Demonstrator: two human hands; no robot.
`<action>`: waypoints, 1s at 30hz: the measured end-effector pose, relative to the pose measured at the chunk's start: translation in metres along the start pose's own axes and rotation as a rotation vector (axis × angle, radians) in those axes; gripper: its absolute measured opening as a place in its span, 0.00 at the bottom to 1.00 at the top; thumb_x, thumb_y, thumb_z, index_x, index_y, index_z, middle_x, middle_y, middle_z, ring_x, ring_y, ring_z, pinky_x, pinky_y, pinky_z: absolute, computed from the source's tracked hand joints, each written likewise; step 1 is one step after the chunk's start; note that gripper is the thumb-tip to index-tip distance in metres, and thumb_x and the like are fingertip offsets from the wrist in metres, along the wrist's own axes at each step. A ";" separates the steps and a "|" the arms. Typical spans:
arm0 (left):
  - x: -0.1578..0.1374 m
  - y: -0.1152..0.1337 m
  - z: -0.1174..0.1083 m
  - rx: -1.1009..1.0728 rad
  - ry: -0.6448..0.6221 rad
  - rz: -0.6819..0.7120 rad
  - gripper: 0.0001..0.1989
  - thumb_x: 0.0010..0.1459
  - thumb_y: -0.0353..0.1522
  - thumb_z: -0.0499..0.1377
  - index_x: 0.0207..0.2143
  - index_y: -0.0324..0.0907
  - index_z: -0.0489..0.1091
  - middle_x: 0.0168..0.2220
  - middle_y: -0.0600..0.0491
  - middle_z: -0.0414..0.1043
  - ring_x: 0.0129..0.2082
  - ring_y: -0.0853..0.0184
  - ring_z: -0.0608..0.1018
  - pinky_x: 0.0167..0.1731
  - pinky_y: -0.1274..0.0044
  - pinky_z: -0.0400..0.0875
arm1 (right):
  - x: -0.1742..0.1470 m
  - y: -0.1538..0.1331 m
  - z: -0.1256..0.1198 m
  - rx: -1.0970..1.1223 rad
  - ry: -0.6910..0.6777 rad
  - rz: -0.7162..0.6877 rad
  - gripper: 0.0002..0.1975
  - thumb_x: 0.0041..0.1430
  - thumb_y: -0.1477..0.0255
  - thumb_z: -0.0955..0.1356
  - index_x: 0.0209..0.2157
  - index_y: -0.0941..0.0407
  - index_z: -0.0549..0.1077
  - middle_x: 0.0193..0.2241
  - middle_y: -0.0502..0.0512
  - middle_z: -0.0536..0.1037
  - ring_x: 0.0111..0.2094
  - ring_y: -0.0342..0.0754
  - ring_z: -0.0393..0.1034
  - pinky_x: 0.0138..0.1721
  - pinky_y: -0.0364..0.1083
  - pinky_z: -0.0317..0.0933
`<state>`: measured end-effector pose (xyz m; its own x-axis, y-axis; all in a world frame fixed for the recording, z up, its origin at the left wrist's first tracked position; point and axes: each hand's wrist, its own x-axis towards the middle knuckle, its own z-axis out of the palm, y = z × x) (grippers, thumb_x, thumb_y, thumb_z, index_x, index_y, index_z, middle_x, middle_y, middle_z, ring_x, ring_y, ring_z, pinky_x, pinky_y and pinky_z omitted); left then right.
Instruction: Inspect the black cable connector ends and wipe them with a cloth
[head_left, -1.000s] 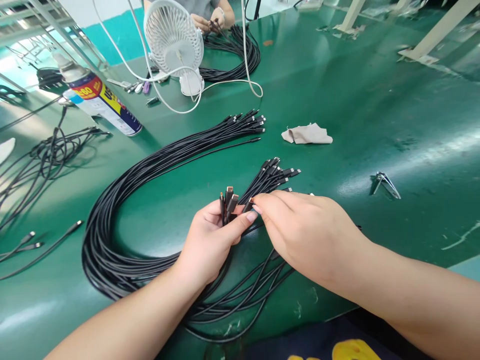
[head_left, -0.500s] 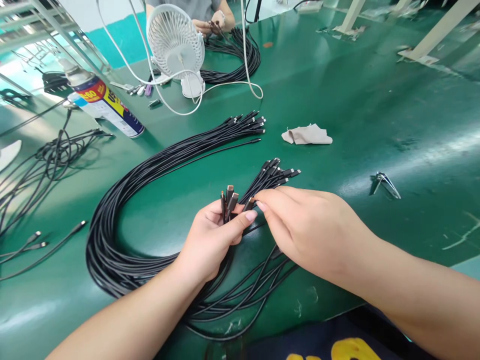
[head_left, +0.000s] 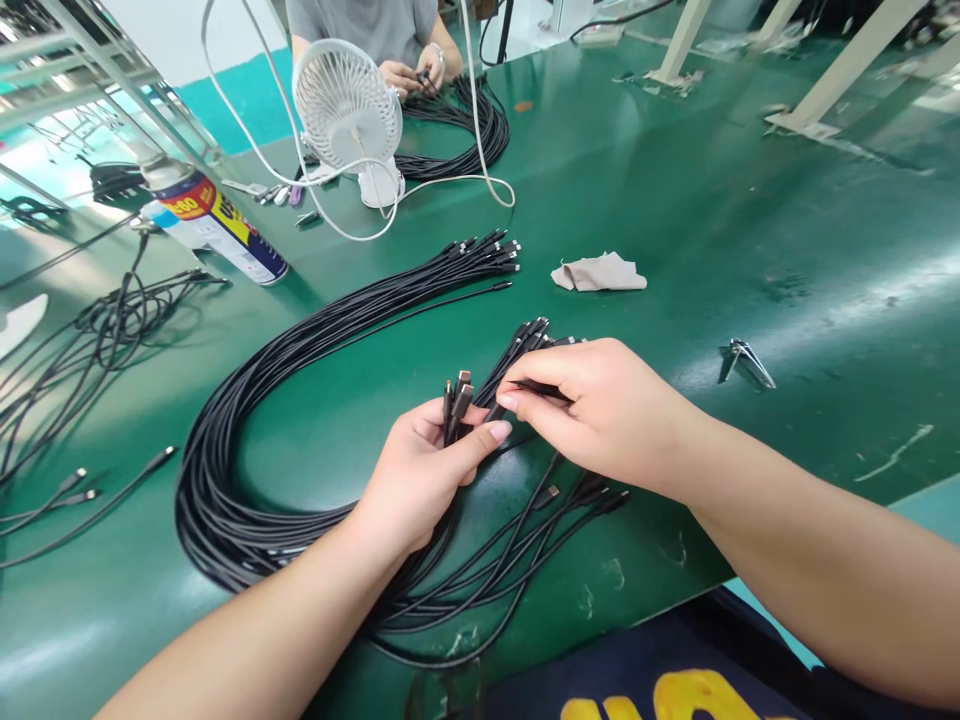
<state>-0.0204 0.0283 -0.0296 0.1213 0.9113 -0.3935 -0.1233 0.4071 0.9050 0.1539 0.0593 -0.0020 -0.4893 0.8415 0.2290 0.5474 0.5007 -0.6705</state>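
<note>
My left hand (head_left: 431, 455) is closed around several black cables, whose connectors (head_left: 457, 400) stick up above the fingers with bare metal tips. Just to its right, my right hand (head_left: 592, 405) is closed in a pinch, fingertips at the end of one cable (head_left: 495, 412) from the left hand. A thin dark shape shows between its thumb and forefinger; I cannot tell what it is. Behind the hands, one end of the curved black cable bundle (head_left: 247, 380) is partly covered by the right hand. Loose cable ends (head_left: 551, 497) lie below the right hand.
A crumpled pale cloth (head_left: 600, 272) and a nail clipper (head_left: 748, 362) lie to the right. Further back stand a white fan (head_left: 349, 105) and a spray can (head_left: 221, 225). Tangled cables (head_left: 120, 315) lie left. Across the table, a person's hands (head_left: 412, 75) handle another cable coil (head_left: 487, 130).
My right hand has shifted slightly left and up, its fingertips now covering the connector tip that showed before. Loose cable ends below it have come into view. The left hand keeps its grip.
</note>
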 end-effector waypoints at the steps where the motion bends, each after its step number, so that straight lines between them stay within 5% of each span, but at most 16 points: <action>1: 0.000 0.000 0.000 0.016 -0.002 0.003 0.14 0.44 0.35 0.70 0.28 0.38 0.69 0.16 0.63 0.55 0.15 0.80 0.55 0.15 0.84 0.48 | 0.001 0.000 -0.001 -0.010 -0.010 0.009 0.09 0.60 0.76 0.65 0.29 0.59 0.76 0.22 0.49 0.74 0.24 0.40 0.63 0.27 0.41 0.54; 15: 0.001 0.000 -0.001 -0.012 -0.029 0.000 0.16 0.44 0.36 0.71 0.29 0.39 0.68 0.17 0.63 0.57 0.16 0.79 0.56 0.17 0.82 0.47 | 0.003 0.005 -0.005 0.051 0.009 0.155 0.08 0.60 0.73 0.63 0.32 0.58 0.73 0.23 0.50 0.74 0.21 0.40 0.62 0.24 0.41 0.53; 22: 0.002 0.001 -0.001 -0.037 -0.083 0.005 0.15 0.46 0.36 0.70 0.29 0.39 0.68 0.18 0.63 0.53 0.16 0.80 0.52 0.17 0.82 0.45 | 0.005 0.007 0.008 0.102 -0.046 0.160 0.11 0.60 0.64 0.66 0.30 0.57 0.70 0.22 0.46 0.71 0.21 0.39 0.59 0.24 0.40 0.50; 26: 0.002 0.000 -0.002 -0.013 -0.080 0.007 0.15 0.45 0.37 0.70 0.30 0.38 0.69 0.18 0.63 0.53 0.16 0.80 0.52 0.17 0.82 0.44 | 0.006 0.006 0.012 0.109 -0.089 0.149 0.09 0.60 0.69 0.65 0.27 0.57 0.69 0.20 0.46 0.69 0.20 0.39 0.58 0.23 0.40 0.49; 30: 0.002 -0.001 -0.001 -0.021 -0.042 0.013 0.17 0.43 0.36 0.71 0.29 0.39 0.68 0.17 0.63 0.55 0.16 0.79 0.54 0.17 0.82 0.45 | 0.008 0.006 0.005 0.068 0.035 0.153 0.08 0.60 0.73 0.64 0.27 0.58 0.68 0.20 0.48 0.71 0.20 0.39 0.59 0.25 0.41 0.51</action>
<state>-0.0214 0.0295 -0.0310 0.1611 0.9132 -0.3744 -0.1453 0.3971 0.9062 0.1503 0.0683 -0.0075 -0.3792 0.9140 0.1444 0.5658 0.3525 -0.7454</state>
